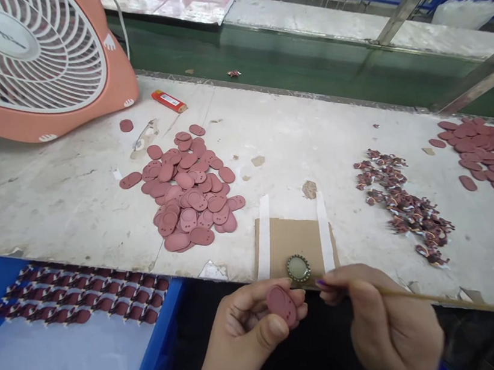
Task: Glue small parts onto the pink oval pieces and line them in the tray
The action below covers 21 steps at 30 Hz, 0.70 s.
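Note:
My left hand (249, 336) pinches a pink oval piece (281, 305) with small holes in it, held up above the bench edge. My right hand (383, 319) grips a long thin wooden stick (463, 302) that runs out to the right, and its other end is hidden near my fingers. Just beyond my hands, a round metal-rimmed cap (298, 268) holding a pale substance rests on a cardboard piece (294, 245). White tape strips (263, 237) fix the cardboard to the bench. A large heap of similar pink ovals (184, 193) lies to the left of it.
On the worn white bench (90, 169) lie a heap of small dark printed pieces (404, 206) and more ovals (484, 160). A blue tray (75, 298) holds rows of pieces at the left. An orange fan (30, 62) and a red lighter (168, 101) stand behind, before a green conveyor belt (302, 50).

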Available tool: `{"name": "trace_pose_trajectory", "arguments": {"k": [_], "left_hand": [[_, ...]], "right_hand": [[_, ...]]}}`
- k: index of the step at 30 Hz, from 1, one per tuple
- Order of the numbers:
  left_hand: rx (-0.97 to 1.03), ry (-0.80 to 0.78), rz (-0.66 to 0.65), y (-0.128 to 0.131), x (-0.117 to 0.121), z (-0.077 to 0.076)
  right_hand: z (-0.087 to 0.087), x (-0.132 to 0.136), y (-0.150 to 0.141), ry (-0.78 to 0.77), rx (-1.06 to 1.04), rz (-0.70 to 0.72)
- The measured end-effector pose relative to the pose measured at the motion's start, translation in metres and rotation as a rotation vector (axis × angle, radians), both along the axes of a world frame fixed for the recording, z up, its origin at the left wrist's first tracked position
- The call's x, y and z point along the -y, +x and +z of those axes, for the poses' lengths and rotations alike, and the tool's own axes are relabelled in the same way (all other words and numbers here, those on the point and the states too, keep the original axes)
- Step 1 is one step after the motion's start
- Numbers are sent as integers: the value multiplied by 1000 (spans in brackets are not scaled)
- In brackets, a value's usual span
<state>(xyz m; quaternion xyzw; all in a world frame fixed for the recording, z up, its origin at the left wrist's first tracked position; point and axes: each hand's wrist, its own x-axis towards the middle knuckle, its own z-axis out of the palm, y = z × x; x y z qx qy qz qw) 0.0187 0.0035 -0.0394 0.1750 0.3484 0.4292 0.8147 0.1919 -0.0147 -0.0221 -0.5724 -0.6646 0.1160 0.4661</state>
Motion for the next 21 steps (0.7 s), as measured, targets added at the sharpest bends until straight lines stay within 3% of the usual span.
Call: {"name": "trace_pose_trajectory", "arguments": {"k": [6, 12, 17, 21], "left_hand": [[-9, -2, 7, -1, -2, -2], [-21, -32, 10, 0, -2, -3], [-30, -20, -3, 1, -2, 0], [-24, -17, -11, 1, -1, 4]], "right_hand": [[-10, -13, 4, -25, 126, 32], [-10, -13, 5, -35, 114, 47], [5, -1, -7, -6, -104, 1], [17, 3, -20, 50, -311, 101]]}}
